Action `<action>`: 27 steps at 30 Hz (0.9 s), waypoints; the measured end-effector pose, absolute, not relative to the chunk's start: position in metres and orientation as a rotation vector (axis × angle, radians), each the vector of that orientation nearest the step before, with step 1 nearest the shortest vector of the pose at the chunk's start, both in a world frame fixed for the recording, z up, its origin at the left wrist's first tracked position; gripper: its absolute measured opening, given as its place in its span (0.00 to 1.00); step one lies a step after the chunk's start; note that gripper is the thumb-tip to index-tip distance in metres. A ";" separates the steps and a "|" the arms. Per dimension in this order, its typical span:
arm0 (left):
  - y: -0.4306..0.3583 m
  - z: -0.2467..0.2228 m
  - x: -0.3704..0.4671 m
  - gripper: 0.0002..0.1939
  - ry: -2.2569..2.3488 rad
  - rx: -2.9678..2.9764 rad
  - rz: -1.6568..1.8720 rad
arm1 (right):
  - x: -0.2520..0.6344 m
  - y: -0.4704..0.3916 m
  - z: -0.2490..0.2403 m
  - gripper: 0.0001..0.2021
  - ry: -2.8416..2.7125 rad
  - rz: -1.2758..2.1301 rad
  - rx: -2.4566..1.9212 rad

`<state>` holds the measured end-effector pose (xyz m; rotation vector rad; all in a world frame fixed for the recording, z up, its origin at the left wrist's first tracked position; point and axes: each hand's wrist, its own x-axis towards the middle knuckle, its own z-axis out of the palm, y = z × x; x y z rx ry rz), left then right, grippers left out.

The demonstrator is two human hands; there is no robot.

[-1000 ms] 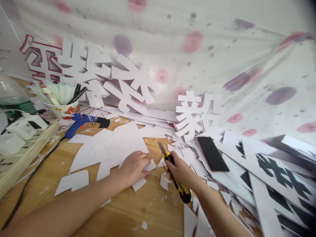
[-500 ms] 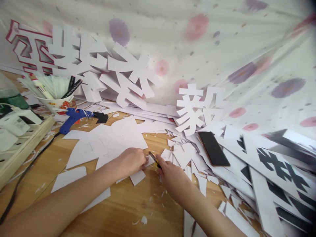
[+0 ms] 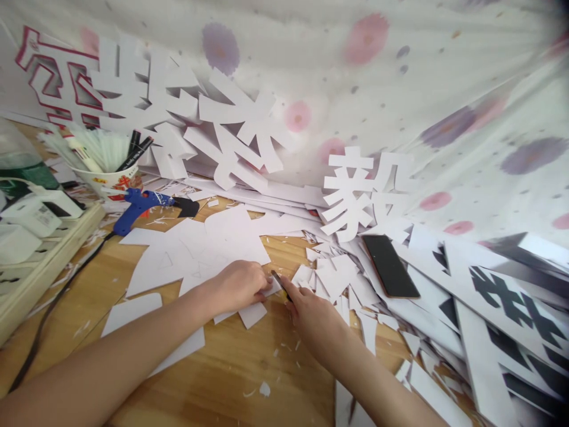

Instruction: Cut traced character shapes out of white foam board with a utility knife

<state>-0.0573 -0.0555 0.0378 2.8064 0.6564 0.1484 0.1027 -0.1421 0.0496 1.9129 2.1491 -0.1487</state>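
My right hand (image 3: 312,317) is closed around a craft knife (image 3: 280,281), with yellow showing at its grip and the blade pointing up and left. Close by on the left, my left hand (image 3: 240,283) is curled shut, its fingertips pinching a small white board piece (image 3: 269,289) beside the blade. Part of that piece is hidden by the fingers. Another white scrap (image 3: 252,315) lies just under my left hand. Beyond the left wrist is a larger white sheet (image 3: 200,252) with faint pencil outlines.
A blue glue gun (image 3: 137,204) lies left, near a paper tub (image 3: 111,181) of glue sticks and markers and a power strip (image 3: 53,261). Cut white characters (image 3: 349,193) lean on the flowered curtain. A black phone (image 3: 391,267) and piled scraps are at right.
The whole view has shifted slightly, with things appearing a little further right. Both hands keep nearly the same places, the knife still beside the left fingertips.
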 end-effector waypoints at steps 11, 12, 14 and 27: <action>-0.054 0.038 -0.058 0.04 0.661 2.818 0.124 | 0.099 -0.144 0.055 0.29 2.137 -0.124 1.861; -0.054 0.038 -0.059 0.04 0.660 2.818 0.125 | 0.098 -0.144 0.056 0.30 2.129 -0.118 1.848; -0.054 0.037 -0.059 0.05 0.657 2.814 0.131 | 0.098 -0.142 0.057 0.30 2.109 -0.111 1.819; -0.063 0.046 -0.055 0.08 0.796 2.762 0.037 | 0.114 -0.137 0.049 0.29 2.335 0.110 1.546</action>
